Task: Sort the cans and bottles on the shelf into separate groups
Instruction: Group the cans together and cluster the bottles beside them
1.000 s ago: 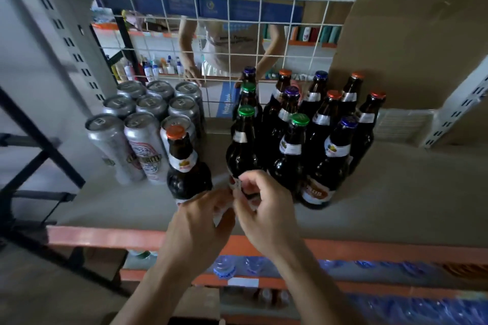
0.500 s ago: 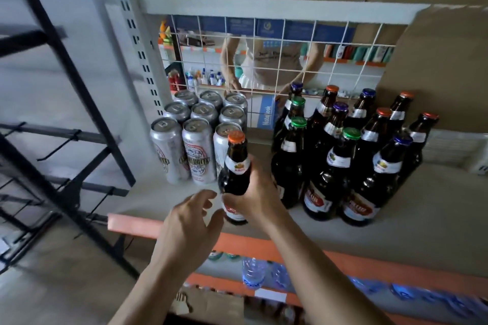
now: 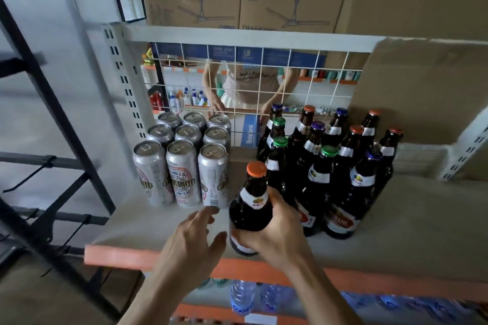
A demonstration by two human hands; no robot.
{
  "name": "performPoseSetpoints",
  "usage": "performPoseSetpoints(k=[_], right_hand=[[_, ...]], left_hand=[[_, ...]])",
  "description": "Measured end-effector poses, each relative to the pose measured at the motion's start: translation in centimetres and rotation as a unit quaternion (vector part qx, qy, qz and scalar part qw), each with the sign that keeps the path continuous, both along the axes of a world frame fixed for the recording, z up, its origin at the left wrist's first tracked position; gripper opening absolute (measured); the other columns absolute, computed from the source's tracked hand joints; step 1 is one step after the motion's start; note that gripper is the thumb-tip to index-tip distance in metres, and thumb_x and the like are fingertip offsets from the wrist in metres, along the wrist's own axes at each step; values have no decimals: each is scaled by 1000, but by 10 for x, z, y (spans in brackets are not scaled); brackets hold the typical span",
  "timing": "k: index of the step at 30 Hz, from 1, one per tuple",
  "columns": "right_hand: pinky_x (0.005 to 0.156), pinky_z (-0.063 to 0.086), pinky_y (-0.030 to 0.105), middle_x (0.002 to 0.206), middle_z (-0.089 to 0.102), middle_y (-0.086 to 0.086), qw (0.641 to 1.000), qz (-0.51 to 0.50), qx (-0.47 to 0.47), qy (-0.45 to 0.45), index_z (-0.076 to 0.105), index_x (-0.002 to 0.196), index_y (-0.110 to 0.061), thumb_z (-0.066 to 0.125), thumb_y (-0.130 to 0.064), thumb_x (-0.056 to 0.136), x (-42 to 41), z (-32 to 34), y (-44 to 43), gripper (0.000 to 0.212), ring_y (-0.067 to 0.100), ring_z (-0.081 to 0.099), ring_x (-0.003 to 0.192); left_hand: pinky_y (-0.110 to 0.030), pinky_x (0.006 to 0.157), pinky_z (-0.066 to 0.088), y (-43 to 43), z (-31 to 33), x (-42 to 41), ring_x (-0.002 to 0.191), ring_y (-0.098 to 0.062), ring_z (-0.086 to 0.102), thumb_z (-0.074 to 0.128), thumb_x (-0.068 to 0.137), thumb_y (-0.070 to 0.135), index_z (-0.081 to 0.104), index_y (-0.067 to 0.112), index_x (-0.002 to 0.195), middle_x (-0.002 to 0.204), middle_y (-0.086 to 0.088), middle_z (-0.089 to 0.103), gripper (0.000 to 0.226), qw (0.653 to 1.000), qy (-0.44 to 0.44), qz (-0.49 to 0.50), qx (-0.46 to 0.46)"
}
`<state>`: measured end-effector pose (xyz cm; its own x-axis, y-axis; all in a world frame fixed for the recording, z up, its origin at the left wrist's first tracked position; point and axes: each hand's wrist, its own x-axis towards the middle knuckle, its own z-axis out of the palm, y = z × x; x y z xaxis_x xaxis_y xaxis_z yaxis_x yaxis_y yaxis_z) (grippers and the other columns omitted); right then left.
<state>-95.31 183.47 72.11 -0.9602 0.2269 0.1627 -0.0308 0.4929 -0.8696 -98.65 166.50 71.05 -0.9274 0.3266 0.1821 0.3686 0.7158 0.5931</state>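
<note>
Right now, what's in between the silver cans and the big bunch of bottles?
In the head view, one orange-capped bottle is in that gap, near the front edge of the shelf, held by the right hand.

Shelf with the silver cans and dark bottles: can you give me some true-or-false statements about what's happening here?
1. The person's right hand grips the orange-capped dark brown glass bottle. True.
2. The left hand holds a can. False: its fingers are spread and hold nothing.
3. The tall silver aluminium cans stand in a block of nine, left of the bottles. True.
4. The grouped dark glass bottles all have orange caps. False: green, blue or purple, and orange-red caps show.
5. The gripped bottle lies on its side. False: it is upright.
</note>
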Motion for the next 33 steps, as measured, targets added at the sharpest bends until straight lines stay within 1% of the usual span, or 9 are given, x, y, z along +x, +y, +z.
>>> performPoseSetpoints(k=[3, 7, 11, 13, 16, 20, 25, 30, 33], right_hand=[[72, 51, 15, 91, 69, -17, 1000, -22, -8, 14, 58, 101, -33, 87, -26, 60, 22, 7, 19, 50, -2, 66, 85], [69, 49, 11, 91, 71, -21, 994, -100, -34, 27, 60, 100, -29, 90, -21, 60, 52, 7, 49, 51, -5, 66, 84], [78, 56, 27, 94, 73, -18, 981, -185, -51, 37, 62, 108, -31, 89, -34, 56, 76, 8, 80, 58, -1, 68, 89], [75, 57, 32, 91, 73, -17, 974, -221, -47, 34, 63, 103, -33, 87, -38, 57, 86, 7, 97, 52, 1, 69, 84], [69, 59, 41, 85, 73, -11, 956, -289, -47, 33, 60, 101, -31, 84, -42, 56, 94, 1, 124, 52, 6, 70, 77], [68, 58, 44, 82, 73, -7, 940, -335, -48, 41, 62, 100, -27, 77, -47, 52, 97, -4, 159, 54, 8, 70, 75], [67, 58, 49, 77, 71, 2, 927, -357, -72, 86, 62, 89, -26, 78, -15, 61, 94, -2, 190, 34, 15, 70, 71], [71, 58, 51, 82, 72, 2, 927, -348, -107, 89, 62, 96, -18, 82, -19, 56, 72, -19, 219, 44, 18, 71, 77], [71, 58, 51, 83, 72, 6, 928, -336, -121, 103, 63, 93, -10, 82, -28, 49, 57, -30, 230, 52, 23, 71, 78]], left_hand=[[-14, 72, 45, 25, 2, 1, 89, -3, 58, 65, 85, 27, 52, 23, 130, 108, 8, 62, 47, 998, 3, -53, 17], [-7, 66, 43, 66, 10, 5, 81, 10, 57, 67, 80, 19, 62, 27, 112, 90, 27, 58, 33, 990, 7, -135, 40], [-23, 70, 53, 109, 20, 14, 82, 2, 62, 62, 78, 27, 62, 31, 105, 88, 21, 62, 27, 978, 21, -201, 61], [-29, 69, 53, 131, 26, 20, 82, -2, 61, 53, 80, 35, 59, 30, 102, 90, 19, 63, 23, 967, 21, -244, 66], [-33, 72, 52, 164, 34, 27, 90, -8, 63, 42, 76, 41, 55, 31, 109, 100, 11, 65, 37, 954, 28, -292, 64], [-33, 77, 52, 195, 42, 33, 98, -11, 62, 51, 80, 35, 53, 29, 118, 109, 8, 64, 39, 948, 53, -304, 76], [-29, 82, 52, 207, 41, 33, 102, -7, 60, 52, 85, 34, 50, 25, 128, 117, 9, 62, 44, 949, 64, -299, 80], [-17, 79, 47, 202, 32, 24, 100, 0, 57, 55, 86, 38, 53, 27, 127, 116, 14, 60, 42, 955, 50, -286, 63], [-20, 79, 49, 196, 29, 21, 100, 1, 57, 53, 87, 38, 55, 28, 125, 117, 16, 58, 39, 958, 46, -277, 55]])
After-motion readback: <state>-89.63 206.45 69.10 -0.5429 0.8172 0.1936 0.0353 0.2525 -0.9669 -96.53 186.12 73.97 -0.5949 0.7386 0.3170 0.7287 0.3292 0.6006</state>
